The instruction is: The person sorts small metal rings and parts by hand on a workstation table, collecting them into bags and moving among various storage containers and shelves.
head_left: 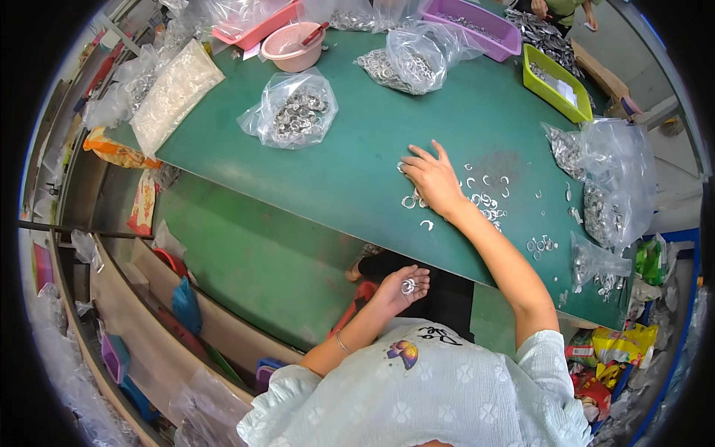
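My left hand (403, 290) is palm up over my lap, below the table's near edge, its fingers curled loosely round a few shiny metal rings (409, 286). Out on the green table (357, 141), my right hand (434, 181) lies palm down with its fingers spread. A small silvery piece (401, 167) shows at the tip of its leftmost digit. Loose rings and open, crescent-shaped metal pieces (488, 203) are scattered beside and partly beneath that hand and wrist. A smaller cluster of rings (541, 245) lies farther right.
Clear bags of metal parts stand ahead (302, 112), at the back (413, 63) and at right (614, 186). Along the far side are a pink bowl (293, 51), a purple tray (477, 26) and a lime tray (555, 83). A co-worker's hand (539, 7) shows at far right.
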A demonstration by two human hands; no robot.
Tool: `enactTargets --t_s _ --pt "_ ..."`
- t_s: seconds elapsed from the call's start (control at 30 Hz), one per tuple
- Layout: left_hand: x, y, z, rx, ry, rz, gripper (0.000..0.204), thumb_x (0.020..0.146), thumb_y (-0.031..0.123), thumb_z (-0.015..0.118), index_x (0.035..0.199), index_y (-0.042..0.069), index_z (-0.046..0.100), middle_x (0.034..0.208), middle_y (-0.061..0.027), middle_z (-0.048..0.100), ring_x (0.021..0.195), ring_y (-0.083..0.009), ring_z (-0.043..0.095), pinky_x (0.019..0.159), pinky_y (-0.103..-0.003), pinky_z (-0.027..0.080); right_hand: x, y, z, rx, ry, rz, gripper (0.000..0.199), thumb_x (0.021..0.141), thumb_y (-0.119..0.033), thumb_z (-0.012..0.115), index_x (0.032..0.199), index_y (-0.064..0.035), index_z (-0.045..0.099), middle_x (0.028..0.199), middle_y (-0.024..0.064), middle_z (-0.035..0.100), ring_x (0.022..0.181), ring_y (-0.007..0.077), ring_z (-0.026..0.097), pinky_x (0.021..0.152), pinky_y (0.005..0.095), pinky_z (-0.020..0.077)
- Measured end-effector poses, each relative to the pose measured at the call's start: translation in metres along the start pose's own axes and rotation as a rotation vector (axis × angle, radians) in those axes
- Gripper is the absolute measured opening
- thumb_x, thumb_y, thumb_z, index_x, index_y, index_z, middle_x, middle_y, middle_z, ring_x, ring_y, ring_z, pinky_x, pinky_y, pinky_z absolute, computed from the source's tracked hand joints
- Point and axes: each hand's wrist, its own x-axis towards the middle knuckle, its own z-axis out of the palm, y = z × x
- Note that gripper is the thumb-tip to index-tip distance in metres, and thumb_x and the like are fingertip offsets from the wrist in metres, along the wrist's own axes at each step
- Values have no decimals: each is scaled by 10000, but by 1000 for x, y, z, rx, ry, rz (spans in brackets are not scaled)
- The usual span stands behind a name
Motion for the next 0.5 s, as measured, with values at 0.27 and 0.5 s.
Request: enactTargets --t_s 0.27,0.5 --pt "1 -6 4 41 -5 2 236 860 200 517 924 -22 567 791 -97 588 724 -196 572 667 -298 495 -26 13 -21 574 302 532 84 803 -59 553 857 3 570 907 105 599 860 238 557 823 332 420" --pt "2 -4 19 22 18 -40 196 855 185 520 859 -7 556 618 -30 461 576 -142 458 535 -263 410 -135 14 -77 1060 412 907 99 818 -61 586 881 15 584 841 36 616 769 75 539 696 227 439"
